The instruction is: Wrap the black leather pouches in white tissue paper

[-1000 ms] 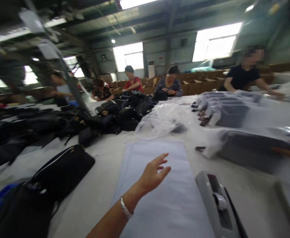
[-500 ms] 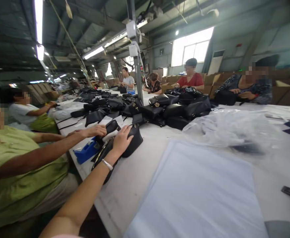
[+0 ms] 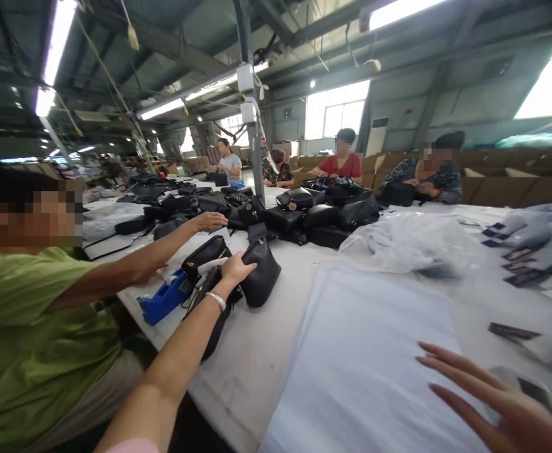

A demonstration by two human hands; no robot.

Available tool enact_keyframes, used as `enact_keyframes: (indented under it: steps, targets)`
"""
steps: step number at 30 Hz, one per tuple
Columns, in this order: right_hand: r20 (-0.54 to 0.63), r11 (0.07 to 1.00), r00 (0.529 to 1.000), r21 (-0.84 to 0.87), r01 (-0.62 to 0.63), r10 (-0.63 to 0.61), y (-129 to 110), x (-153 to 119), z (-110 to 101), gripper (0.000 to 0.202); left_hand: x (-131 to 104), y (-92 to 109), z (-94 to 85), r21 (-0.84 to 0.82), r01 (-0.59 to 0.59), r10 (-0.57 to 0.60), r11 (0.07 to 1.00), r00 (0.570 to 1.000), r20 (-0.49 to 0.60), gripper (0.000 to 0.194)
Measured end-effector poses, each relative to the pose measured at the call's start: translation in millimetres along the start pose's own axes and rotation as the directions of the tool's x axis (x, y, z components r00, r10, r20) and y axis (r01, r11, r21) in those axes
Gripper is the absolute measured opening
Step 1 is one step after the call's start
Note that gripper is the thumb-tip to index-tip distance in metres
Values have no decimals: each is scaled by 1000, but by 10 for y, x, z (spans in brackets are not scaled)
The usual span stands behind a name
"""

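Observation:
My left hand (image 3: 238, 270), with a bracelet at the wrist, grips the edge of a black bag (image 3: 261, 277) that stands on the white table (image 3: 238, 371). Thumb and fingers press on the bag's left side. Other black bags (image 3: 204, 257) lie just left of it, partly under my wrist. At the lower right, my right hand (image 3: 497, 399) hovers over the edge of the pale blue sheets (image 3: 361, 352), its fingers spread and holding nothing.
A blue tape dispenser (image 3: 163, 301) sits near the left edge. A co-worker's hand (image 3: 210, 221) reaches over the bags. Behind is a pile of black bags (image 3: 323, 217); clear plastic (image 3: 403, 242) and dark tags (image 3: 525, 274) lie to the right. Several people sit around.
My right hand has come into view. The bag at my left hand has shifted slightly right and apart from the others. The co-worker's hand has risen off the bags. The view has turned right.

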State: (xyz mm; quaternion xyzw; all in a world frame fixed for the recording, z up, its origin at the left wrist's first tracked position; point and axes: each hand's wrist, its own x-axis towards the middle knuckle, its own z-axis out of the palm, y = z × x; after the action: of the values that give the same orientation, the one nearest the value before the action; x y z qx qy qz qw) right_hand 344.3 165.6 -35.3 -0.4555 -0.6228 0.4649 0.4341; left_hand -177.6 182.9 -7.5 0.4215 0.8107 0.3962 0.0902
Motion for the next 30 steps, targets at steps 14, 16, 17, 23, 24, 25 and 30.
enact_keyframes:
  steps: [14,16,17,23,24,25,30]
  targets:
    - [90,760,977,616,-208,194,-192,-537,1359,78,-2449,618,637,-815,260,-35,519,958,283,54]
    - [48,780,967,583,-229,249,-154,-556,1214,72,-2678,613,658,-769,280,-46,575,949,311,58]
    - [27,776,957,580,-249,287,-115,-553,1137,65,-2762,611,658,-762,273,-22,587,947,322,60]
    - [-73,612,824,706,-356,562,127,-482,690,28,-2711,562,610,-830,274,156,485,907,390,50]
    - [-56,591,811,715,-374,582,141,-482,627,26,-2622,542,610,-831,234,135,505,929,344,49]
    - [-32,573,801,716,-399,598,147,-486,571,26,-2527,523,616,-821,171,125,545,952,281,45]
    - [61,541,747,651,-533,662,158,-508,398,28,-2230,499,731,-689,-163,485,706,820,304,81]
